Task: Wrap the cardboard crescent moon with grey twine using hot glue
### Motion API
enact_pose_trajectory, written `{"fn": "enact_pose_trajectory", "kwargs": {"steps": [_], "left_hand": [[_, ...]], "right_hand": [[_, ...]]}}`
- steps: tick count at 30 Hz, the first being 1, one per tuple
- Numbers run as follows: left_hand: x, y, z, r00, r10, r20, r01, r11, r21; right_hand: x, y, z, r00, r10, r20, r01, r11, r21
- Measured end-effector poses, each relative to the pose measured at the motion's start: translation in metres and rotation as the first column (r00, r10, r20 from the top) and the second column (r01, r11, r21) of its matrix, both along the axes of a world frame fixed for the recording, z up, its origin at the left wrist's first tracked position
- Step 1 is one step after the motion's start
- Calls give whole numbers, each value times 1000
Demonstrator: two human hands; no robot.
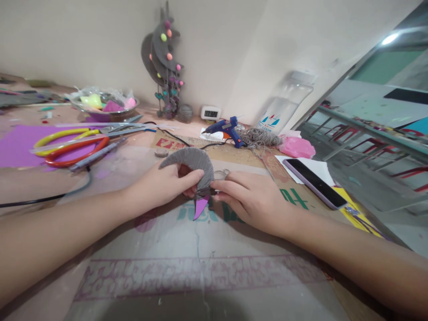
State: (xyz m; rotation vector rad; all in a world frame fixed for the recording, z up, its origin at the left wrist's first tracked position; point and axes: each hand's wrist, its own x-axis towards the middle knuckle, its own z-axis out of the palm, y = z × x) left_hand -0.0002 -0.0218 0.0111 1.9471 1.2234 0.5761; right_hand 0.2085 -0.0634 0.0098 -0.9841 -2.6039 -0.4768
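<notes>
A crescent moon shape [203, 165] wound with grey yarn is upright between my two hands. Its lower tip [201, 207] is bare and purple. My left hand [174, 180] is closed on the inner curve, thumb in front and fingers partly hidden behind. My right hand [250, 196] pinches at the crescent's lower right edge, where a dark strand of yarn [211, 193] runs to its fingertips; the strand is blurred. Just behind the right fingers show small metal rings [221, 173], perhaps scissor handles.
A blue glue gun [230, 130], grey yarn pile [261, 137], clock [210, 112] and bottle [282, 104] stand behind. Yellow and red handled tools [78, 150] lie left on purple sheet [16, 145]. A phone [314, 183] lies right. Finished grey crescents [163, 53] lean on the wall.
</notes>
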Motion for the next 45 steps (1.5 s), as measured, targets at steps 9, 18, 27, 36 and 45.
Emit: {"fn": "enact_pose_trajectory", "kwargs": {"steps": [9,18,27,36,45], "left_hand": [[1,0,-3,1000,15,-18,-15,1000,25],[3,-3,0,996,19,91,-22,999,29],[4,-2,-4,987,27,161,-21,999,-43],[1,5,-6,998,-14,68,15,1000,-10],[1,9,-12,983,-21,183,29,999,-40]], "right_hand": [[1,-1,2,999,4,52,-6,999,36],[0,-9,5,978,-53,202,32,994,107],[1,-12,6,976,-47,212,24,994,111],[4,3,1,951,-101,-292,45,980,-193],[4,5,-4,858,-152,-490,7,958,-285]]}}
